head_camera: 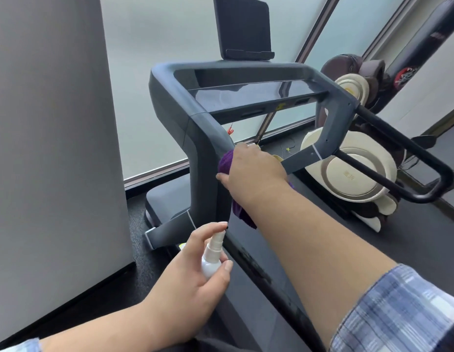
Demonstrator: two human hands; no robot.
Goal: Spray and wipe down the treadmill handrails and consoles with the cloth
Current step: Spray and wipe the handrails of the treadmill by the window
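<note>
The grey treadmill frame (195, 128) fills the middle, with its glossy console panel (246, 96) and a dark screen (242, 26) above it. My right hand (251, 171) grips a purple cloth (225, 162) and presses it against the left handrail upright; more cloth hangs below my wrist. Lower down, my left hand (195, 265) holds a small white spray bottle (212, 257), the forefinger lying on top of its nozzle, which points toward the upright. The right handrail (330, 138) and a black bar (424, 158) run off to the right.
A wide grey pillar (56, 148) stands close on the left. Frosted windows (134, 85) are behind the treadmill. Cream and brown massage chairs (353, 174) sit to the right. The black treadmill belt (373, 237) lies under my right arm.
</note>
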